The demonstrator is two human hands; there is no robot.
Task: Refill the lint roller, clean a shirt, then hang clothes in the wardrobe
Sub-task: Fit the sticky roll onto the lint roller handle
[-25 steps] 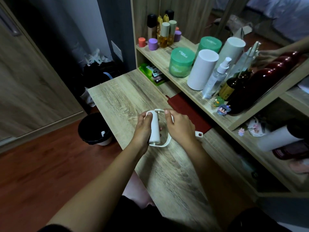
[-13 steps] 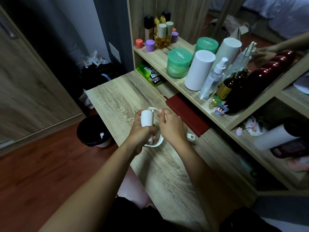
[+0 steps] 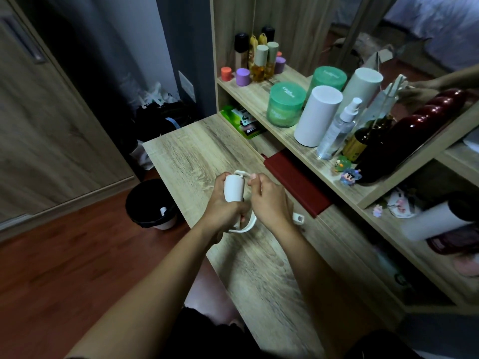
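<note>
I am seeing the left hand (image 3: 223, 206) gripping the lint roller (image 3: 234, 189), its fingers curling round the lower half of the white roll and holding it just above the table (image 3: 186, 156). The right hand (image 3: 269, 203) is pinching the top end of the roller, where a thin white frame is crossing over the roll, and its other fingers are curling inward. The roller's handle (image 3: 247, 227) is looping out below both hands, between the wrists. Whether the handle is touching the wood, I cannot tell.

Just right of the right hand, a small white clip (image 3: 298, 218) is lying on the table, and beyond it a flat red case (image 3: 295, 182) is lying against the foot of the shelf (image 3: 254, 92). On that shelf a green jar (image 3: 285, 104), a white cylinder (image 3: 317, 116) and a spray bottle (image 3: 337, 136) are standing close together. Left of the table, a black bin (image 3: 149, 203) is sitting on the reddish floor (image 3: 64, 255), near a wooden door (image 3: 51, 125).
</note>
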